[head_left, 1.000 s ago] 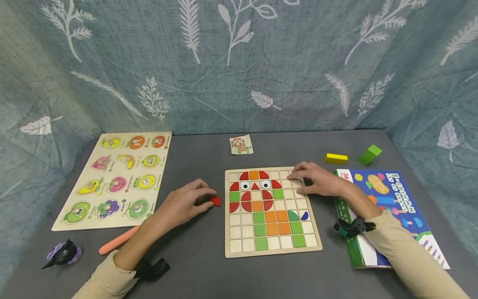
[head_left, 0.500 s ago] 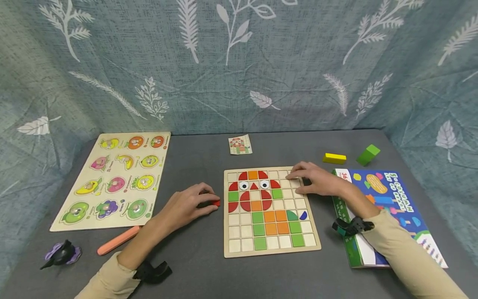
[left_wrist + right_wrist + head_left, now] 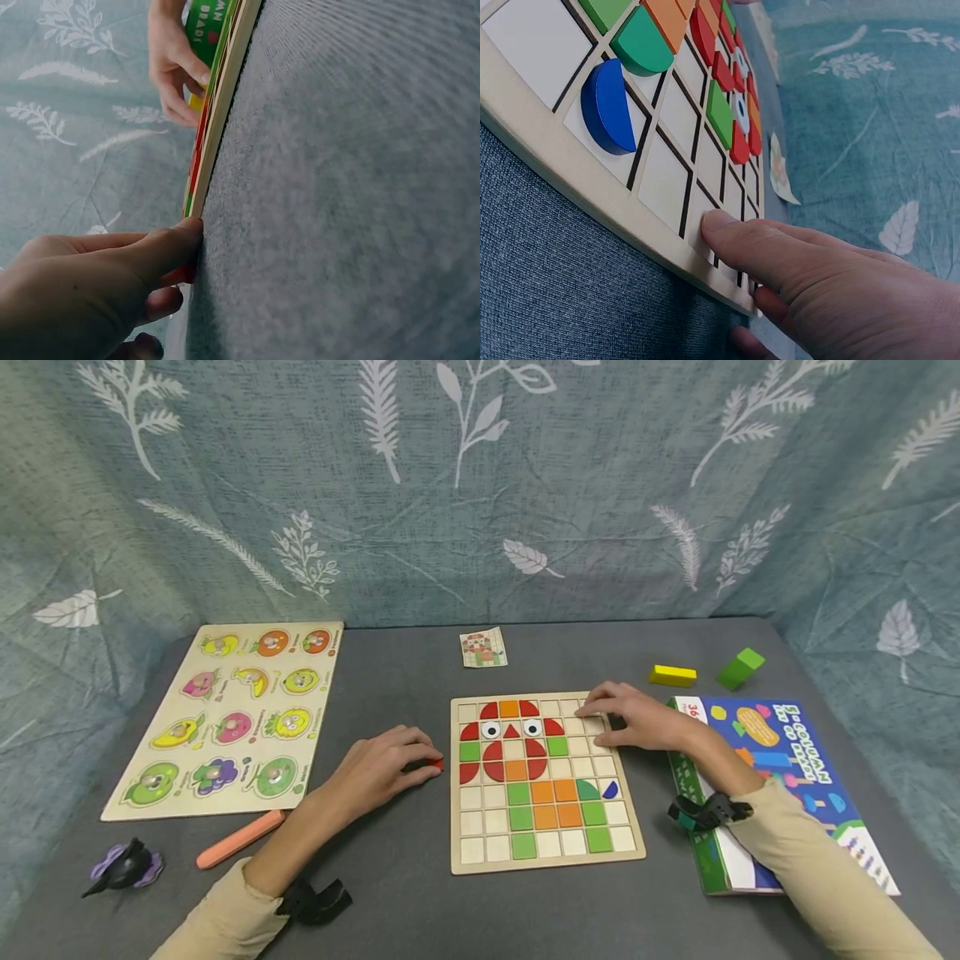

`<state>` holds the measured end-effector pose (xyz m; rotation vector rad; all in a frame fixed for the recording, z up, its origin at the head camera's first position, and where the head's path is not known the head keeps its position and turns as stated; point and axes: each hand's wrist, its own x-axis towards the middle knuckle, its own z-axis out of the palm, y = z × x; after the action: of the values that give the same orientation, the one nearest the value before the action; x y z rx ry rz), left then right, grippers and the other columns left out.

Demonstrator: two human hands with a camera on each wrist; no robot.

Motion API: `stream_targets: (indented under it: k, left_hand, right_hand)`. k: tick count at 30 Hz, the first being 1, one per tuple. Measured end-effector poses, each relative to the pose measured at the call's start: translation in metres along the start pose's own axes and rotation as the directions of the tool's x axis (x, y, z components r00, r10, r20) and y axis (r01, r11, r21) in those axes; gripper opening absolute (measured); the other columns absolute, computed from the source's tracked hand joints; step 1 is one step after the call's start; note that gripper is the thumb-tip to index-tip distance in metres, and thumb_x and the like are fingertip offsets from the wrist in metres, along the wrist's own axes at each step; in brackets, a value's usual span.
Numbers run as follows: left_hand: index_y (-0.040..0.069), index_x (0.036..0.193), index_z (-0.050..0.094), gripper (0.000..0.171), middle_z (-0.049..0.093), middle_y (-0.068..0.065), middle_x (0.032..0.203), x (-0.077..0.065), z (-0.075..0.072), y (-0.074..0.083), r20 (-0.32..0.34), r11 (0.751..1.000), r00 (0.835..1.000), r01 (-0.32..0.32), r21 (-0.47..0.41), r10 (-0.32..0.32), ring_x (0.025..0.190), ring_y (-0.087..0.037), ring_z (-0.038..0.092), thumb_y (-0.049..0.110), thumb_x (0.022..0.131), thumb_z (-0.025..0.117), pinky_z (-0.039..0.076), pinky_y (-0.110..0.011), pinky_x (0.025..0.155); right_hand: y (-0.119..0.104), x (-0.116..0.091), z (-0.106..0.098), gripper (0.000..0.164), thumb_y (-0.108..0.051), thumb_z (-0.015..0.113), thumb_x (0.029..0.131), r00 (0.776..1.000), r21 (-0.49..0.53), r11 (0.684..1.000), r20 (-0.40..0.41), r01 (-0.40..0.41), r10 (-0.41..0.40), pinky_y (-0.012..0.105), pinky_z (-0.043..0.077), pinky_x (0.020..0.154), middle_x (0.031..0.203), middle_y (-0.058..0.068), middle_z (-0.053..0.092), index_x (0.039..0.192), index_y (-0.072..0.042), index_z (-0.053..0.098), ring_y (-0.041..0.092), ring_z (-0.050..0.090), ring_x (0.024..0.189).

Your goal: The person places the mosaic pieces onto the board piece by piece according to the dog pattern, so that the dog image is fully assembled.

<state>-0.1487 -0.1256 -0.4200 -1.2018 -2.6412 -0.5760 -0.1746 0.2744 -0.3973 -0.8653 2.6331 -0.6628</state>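
Left of the wooden grid board (image 3: 472, 824), my left hand (image 3: 381, 767) pinches a small red piece (image 3: 437, 764) just above or at the table; most of it is hidden by the fingers, with a bit of red (image 3: 180, 277) showing in the left wrist view. My right hand (image 3: 632, 718) rests on the board's upper right corner, its thumb (image 3: 720, 221) touching a bare cell. Red, orange and green pieces and two eye pieces form a figure on the grid. A blue half-round piece (image 3: 607, 106) sits tilted in its cell beside a teal quarter-round piece (image 3: 641, 45).
A small picture card (image 3: 483, 647) lies behind the board. At left are a fruit puzzle board (image 3: 180, 672), an orange stick (image 3: 240, 840) and a black-and-purple object (image 3: 123, 866). At right stand a yellow block (image 3: 672, 676), a green block (image 3: 741, 669) and a box (image 3: 780, 760).
My left hand has shifted slightly right and down, and its fingers have closed over the red piece, which shows less now. My right hand has stayed at the board's corner.
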Motion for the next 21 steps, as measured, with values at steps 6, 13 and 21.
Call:
stream_targets:
  k: [6, 13, 21]
  left_hand:
    - [0.022, 0.095, 0.076, 0.016, 0.068, 0.008, 0.091, 0.017, -0.002, 0.012, -0.056, 0.999, 0.998, -0.041, 0.008, 0.041, 0.078, -0.006, 0.06, 0.031, 0.081, 0.078, 0.045, -0.02, 0.055]
    - [0.024, 0.092, 0.074, 0.012, 0.067, 0.008, 0.09, 0.069, 0.011, 0.058, 0.011, 0.954, 0.956, -0.295, 0.059, 0.295, 0.08, -0.006, 0.061, 0.034, 0.085, 0.074, 0.047, -0.018, 0.057]
    - [0.026, 0.089, 0.073, 0.014, 0.066, 0.009, 0.084, 0.111, 0.031, 0.084, 0.231, 0.92, 0.91, -0.377, 0.11, 0.345, 0.079, -0.006, 0.06, 0.037, 0.092, 0.065, 0.043, -0.017, 0.053]
  right_hand:
    - [0.0, -0.001, 0.0, 0.042, -0.018, 0.07, 0.089, 1.0, 0.008, 1.0, 0.004, -0.007, 0.007, 0.048, 0.043, 0.091, 0.131, 0.016, 0.053, 0.129, -0.008, 0.062, 0.032, 0.048, 0.115]
    - [0.002, -0.003, 0.0, 0.041, -0.018, 0.07, 0.089, 1.0, 0.012, 1.0, 0.0, -0.011, 0.011, 0.049, 0.043, 0.092, 0.131, 0.016, 0.053, 0.128, -0.008, 0.063, 0.033, 0.048, 0.116]
    - [0.002, -0.001, 0.0, 0.041, -0.019, 0.07, 0.089, 1.0, 0.01, 1.0, -0.006, -0.002, 0.002, 0.049, 0.043, 0.092, 0.13, 0.016, 0.054, 0.128, -0.008, 0.063, 0.032, 0.048, 0.116]
